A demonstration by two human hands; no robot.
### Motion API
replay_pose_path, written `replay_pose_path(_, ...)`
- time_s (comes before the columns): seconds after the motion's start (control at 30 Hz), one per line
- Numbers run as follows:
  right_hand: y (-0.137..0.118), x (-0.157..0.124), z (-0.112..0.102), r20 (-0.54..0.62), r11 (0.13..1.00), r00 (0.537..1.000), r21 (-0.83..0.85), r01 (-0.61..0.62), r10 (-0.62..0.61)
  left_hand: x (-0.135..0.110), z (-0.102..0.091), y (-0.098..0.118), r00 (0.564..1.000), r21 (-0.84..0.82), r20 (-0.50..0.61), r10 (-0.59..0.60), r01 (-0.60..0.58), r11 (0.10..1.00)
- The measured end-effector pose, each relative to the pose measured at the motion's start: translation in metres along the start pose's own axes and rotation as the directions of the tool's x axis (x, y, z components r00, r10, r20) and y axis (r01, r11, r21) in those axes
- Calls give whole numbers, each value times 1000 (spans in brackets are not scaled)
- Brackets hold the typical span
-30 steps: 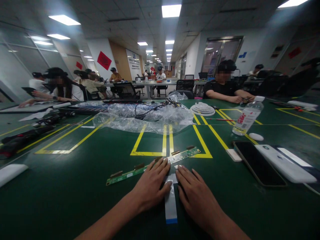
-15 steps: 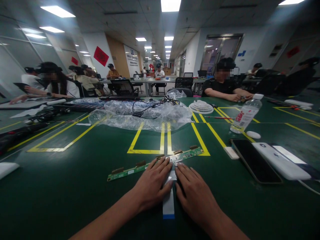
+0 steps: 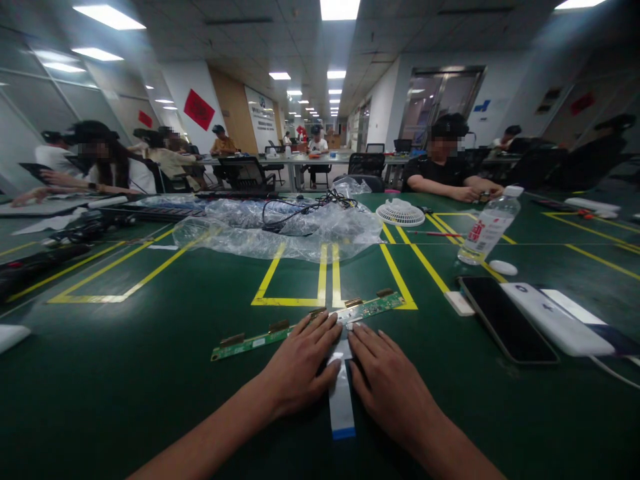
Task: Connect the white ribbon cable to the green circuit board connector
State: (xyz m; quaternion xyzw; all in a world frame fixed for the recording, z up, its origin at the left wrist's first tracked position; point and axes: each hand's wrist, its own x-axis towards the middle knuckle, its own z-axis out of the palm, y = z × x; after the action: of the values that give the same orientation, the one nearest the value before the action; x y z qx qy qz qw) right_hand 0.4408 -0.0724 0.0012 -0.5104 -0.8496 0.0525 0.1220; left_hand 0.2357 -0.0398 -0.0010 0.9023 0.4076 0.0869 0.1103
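Note:
A long, narrow green circuit board (image 3: pixel 380 307) lies aslant on the green table, its right end farther from me. From its middle a flat white ribbon cable (image 3: pixel 342 399) with a blue end runs toward me between my hands. My left hand (image 3: pixel 303 363) is laid flat, fingers stretched, with fingertips on the board's near edge beside the cable. My right hand (image 3: pixel 387 373) also has its fingers stretched out, the index fingertip at the cable's connection to the board. The fingertips hide part of that joint.
Crumpled clear plastic wrap (image 3: pixel 280 233) with black cables lies across the table's middle. A white fan grille (image 3: pixel 400 213), a bottle (image 3: pixel 490 227), a black phone (image 3: pixel 507 320) and a white phone (image 3: pixel 555 317) are to the right. A co-worker (image 3: pixel 447 163) sits opposite.
The cable's blue end has swung slightly to the right, so the strip now slants. Both hands keep nearly the same pose at the board, and the whole view has shifted a little.

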Motion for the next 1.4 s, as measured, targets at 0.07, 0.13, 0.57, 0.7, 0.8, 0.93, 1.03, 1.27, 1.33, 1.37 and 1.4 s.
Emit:
replay_pose_path(0.07,-1,0,0,-3,1000,1000,-3,0,0,0,0,1,1000,6,8,-10,10,1000)
replay_pose_path(0.13,-1,0,0,-4,1000,1000,-4,-5,5,0,-1,2,1000,7,17,-14,14,1000)
replay_pose_path(0.57,4,1,0,-8,999,999,-18,38,-39,-1,-1,1,1000,-4,6,-18,18,1000)
replay_pose_path(0.7,6,2,0,-14,998,998,-29,54,-54,-1,0,0,1000,-1,5,-15,15,1000)
replay_pose_path(0.8,7,2,1,-27,998,998,-32,51,-52,-1,1,0,1000,2,-4,-15,15,1000)
replay_pose_path(0.93,4,2,0,-21,998,999,-52,39,-40,0,1,0,1000,9,-8,-14,14,1000)
replay_pose_path(1.03,3,3,1,-27,997,999,-66,27,-29,0,-1,1,1000,19,2,-16,16,1000)
replay_pose_path(1.27,2,3,1,-43,996,999,-86,25,-29,-1,-3,2,1000,13,18,-24,23,1000)
replay_pose_path(1.33,2,3,-1,-31,996,999,-86,23,-26,0,-2,2,999,12,25,-28,28,1000)
replay_pose_path(1.37,2,3,-1,-25,996,999,-82,23,-25,0,-2,2,999,11,27,-30,30,1000)
replay_pose_path(1.4,2,3,-2,-21,997,999,-78,23,-24,0,-2,2,999,11,25,-30,30,1000)
